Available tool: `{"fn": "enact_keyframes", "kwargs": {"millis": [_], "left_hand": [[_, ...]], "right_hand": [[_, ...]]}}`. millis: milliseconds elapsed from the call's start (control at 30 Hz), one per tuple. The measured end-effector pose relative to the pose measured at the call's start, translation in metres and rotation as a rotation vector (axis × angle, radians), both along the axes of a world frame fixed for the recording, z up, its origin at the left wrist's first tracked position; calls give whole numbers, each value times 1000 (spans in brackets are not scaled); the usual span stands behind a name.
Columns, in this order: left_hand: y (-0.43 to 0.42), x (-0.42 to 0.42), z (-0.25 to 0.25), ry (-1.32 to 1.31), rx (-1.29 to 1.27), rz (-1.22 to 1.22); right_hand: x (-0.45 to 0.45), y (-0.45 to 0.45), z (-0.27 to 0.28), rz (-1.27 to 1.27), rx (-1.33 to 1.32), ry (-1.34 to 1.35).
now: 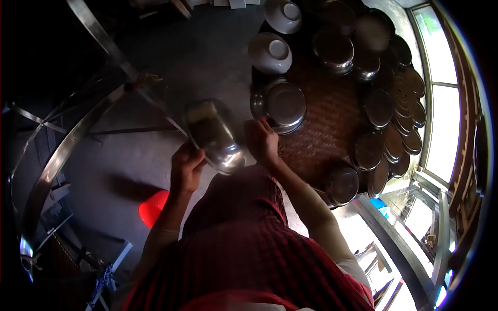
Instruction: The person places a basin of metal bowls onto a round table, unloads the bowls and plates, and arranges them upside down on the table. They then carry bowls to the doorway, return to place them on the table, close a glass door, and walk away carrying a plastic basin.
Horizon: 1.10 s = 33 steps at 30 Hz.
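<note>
My left hand (pixel 188 165) grips the rim of a shiny steel bowl (pixel 211 129), thumb on the near side. The bowl is tilted on its side above the floor, and its outline is slightly blurred. To the right of it, my right hand (pixel 262 140) is closed with the fingers curled in. Whether anything is inside those fingers is hidden. Just beyond that hand, steel bowls (pixel 286 103) lie upside down at the edge of a brown woven surface (pixel 327 124); I cannot tell whether the hand touches them.
Two white bowls (pixel 270 53) rest upside down at the far left edge of the woven surface. Several metal bowls and lids (pixel 378 108) crowd its right side. A red object (pixel 153 208) is on the floor at left. Metal bars (pixel 98 31) cross the left side.
</note>
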<state>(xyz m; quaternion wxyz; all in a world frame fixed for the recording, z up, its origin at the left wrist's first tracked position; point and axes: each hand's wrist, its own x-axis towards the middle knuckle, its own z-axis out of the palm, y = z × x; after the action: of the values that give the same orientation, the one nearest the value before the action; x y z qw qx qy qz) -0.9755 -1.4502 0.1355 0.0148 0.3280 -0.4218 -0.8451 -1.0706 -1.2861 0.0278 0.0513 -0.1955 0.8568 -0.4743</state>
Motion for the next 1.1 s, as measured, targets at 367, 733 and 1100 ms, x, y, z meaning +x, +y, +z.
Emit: {"fn": "enact_keyframes", "kwargs": {"millis": [367, 733, 1100], "left_hand": [[55, -28, 25, 73, 13, -225], [111, -29, -2, 280, 58, -527], [178, -35, -21, 161, 51, -572]], "right_hand": [[27, 30, 154, 84, -197, -59], [50, 89, 165, -98, 57, 65], [61, 156, 132, -326, 150, 19]]}}
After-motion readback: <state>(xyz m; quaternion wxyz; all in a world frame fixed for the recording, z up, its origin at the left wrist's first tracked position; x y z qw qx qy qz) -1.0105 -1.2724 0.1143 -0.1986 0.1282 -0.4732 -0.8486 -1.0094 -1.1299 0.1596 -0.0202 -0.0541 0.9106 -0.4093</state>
